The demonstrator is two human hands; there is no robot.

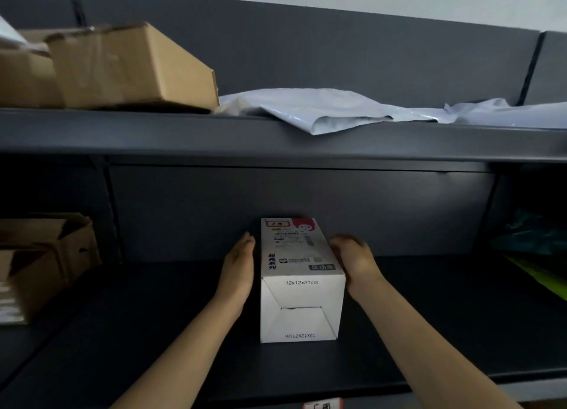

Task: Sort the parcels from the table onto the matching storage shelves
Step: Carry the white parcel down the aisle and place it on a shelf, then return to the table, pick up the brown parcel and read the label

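A white parcel box [299,286] with red print and a shipping label lies lengthwise on the dark middle shelf [153,332], resting on the shelf board. My left hand [239,267] is flat, fingers straight, just left of the box with a thin gap between them. My right hand [352,258] is against the box's right top edge with its fingers curled onto it.
On the top shelf sit brown cardboard boxes [122,68] at left and grey poly mailers [325,108] at right. An open brown carton [46,255] stands at the left of the middle shelf, coloured bags [534,249] at the right. A red-white label [322,405] marks the shelf's front edge.
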